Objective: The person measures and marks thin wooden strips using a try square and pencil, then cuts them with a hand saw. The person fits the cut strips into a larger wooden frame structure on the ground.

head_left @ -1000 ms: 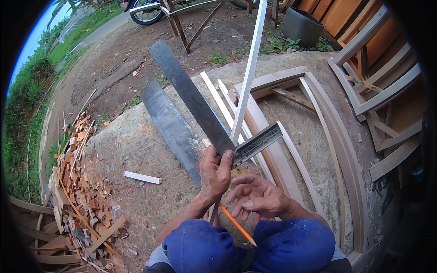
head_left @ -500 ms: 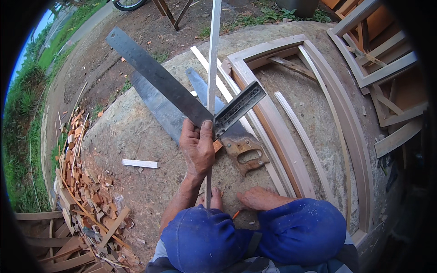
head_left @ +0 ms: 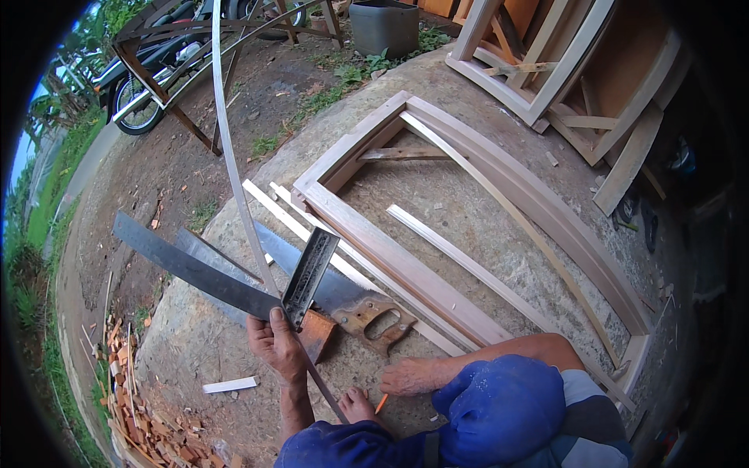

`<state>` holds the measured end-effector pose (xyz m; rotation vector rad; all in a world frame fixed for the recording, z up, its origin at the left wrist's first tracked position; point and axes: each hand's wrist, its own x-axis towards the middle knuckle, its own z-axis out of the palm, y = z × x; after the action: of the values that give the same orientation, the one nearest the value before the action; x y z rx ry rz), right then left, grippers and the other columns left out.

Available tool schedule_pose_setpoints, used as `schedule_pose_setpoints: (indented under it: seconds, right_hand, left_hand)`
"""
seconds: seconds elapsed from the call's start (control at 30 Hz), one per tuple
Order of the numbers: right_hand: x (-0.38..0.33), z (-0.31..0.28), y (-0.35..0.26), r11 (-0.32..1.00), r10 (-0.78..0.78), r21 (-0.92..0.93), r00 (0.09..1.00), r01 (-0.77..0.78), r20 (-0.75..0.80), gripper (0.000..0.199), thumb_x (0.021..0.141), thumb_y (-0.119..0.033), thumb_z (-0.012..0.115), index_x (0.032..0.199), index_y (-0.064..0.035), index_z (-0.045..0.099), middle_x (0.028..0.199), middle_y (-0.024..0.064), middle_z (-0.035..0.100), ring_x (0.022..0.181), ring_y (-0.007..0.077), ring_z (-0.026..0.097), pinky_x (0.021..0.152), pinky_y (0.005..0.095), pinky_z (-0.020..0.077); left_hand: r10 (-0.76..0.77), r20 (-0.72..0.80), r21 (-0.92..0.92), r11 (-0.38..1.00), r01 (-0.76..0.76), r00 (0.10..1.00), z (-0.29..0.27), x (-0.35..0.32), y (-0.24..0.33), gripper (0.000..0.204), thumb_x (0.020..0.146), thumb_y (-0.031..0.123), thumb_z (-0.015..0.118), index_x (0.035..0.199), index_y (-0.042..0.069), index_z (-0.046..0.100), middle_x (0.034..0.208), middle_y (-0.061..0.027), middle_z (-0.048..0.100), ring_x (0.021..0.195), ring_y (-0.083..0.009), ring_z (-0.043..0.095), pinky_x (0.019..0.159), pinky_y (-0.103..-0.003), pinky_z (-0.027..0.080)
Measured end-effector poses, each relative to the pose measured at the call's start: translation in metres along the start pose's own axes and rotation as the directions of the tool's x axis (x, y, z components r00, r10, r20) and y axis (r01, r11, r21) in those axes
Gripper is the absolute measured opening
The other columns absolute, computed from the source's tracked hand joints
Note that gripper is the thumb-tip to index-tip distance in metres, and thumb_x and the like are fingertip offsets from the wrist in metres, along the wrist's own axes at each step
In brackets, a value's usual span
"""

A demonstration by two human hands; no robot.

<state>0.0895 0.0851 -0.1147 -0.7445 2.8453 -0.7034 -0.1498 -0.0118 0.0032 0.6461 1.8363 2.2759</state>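
My left hand [head_left: 279, 347] grips a metal try square [head_left: 195, 269] by its corner, thumb on the near side. Held against it is a long, thin wooden strip [head_left: 230, 148], which runs from my lap up past the square. Low over the ground by my bare foot [head_left: 356, 405], my right hand [head_left: 409, 377] is closed, with an orange pencil [head_left: 381, 403] sticking out below its fingers. A handsaw [head_left: 374, 321] with a worn wooden handle rests in front, partly behind the square. Beside it lies a reddish wooden block [head_left: 317, 335].
A large wooden frame [head_left: 406, 234] lies right, with loose pale strips [head_left: 468, 269] in and beside it. More frames [head_left: 538, 86] stand far right. Offcuts [head_left: 148, 421] heap at left; a short white piece [head_left: 230, 384] lies nearby. Farther off are a trestle [head_left: 179, 109], motorcycle and grey tub [head_left: 382, 30].
My view has swung right and up, bringing the motorcycle, trestle and tub into sight. The square and strip are still in my left hand, tilted differently. My right hand stays low beside the foot.
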Motion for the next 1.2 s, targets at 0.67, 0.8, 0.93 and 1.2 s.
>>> schedule_pose_setpoints:
  seconds: [0.67,0.8,0.93,1.2]
  right_hand:
    - [0.068,-0.228,0.027,0.859,0.407,0.511,0.615,-0.008,-0.675,0.015,0.096,-0.014,0.070,0.102,-0.0014,0.064,0.089,0.0099,0.072,0.082,0.0177,0.073,0.070,0.0321,0.0577]
    - [0.069,-0.236,0.034,0.931,0.254,0.363,0.640,0.041,-0.725,0.024,0.106,-0.020,0.055,0.112,0.0014,0.065,0.099,0.0086,0.067,0.088,0.0193,0.070,0.076,0.0300,0.0561]
    - [0.045,-0.238,0.027,0.694,0.496,0.713,0.649,0.104,-0.577,0.046,0.112,-0.029,0.042,0.143,0.0027,0.050,0.099,0.0031,0.058,0.087,0.0073,0.058,0.075,0.0217,0.0493]
    - [0.041,-0.235,0.016,0.434,0.616,0.866,0.618,0.250,-0.487,0.042,0.111,-0.017,0.040,0.149,-0.0010,0.043,0.098,0.0106,0.064,0.093,0.0164,0.070,0.077,0.0274,0.0589]
  left_hand:
    - [-0.194,0.054,0.027,0.981,0.193,0.980,0.016,-0.014,0.012,0.018,0.106,0.009,0.056,0.121,-0.002,0.056,0.096,-0.0001,0.064,0.081,-0.0029,0.055,0.069,-0.021,0.045]
    - [-0.212,0.059,0.045,0.977,0.209,0.976,0.017,-0.014,0.010,0.019,0.105,0.008,0.056,0.121,-0.002,0.057,0.095,-0.0006,0.065,0.079,-0.0028,0.055,0.067,-0.021,0.045]
    - [-0.198,0.059,0.065,0.979,0.194,0.978,0.016,-0.012,0.010,0.019,0.105,0.008,0.057,0.121,-0.003,0.057,0.094,-0.0005,0.065,0.078,-0.0029,0.055,0.066,-0.021,0.044]
    - [-0.234,0.061,0.039,0.972,0.232,0.970,0.019,-0.014,0.008,0.018,0.105,0.007,0.057,0.120,-0.003,0.057,0.095,-0.0011,0.066,0.080,-0.0034,0.057,0.068,-0.021,0.046]
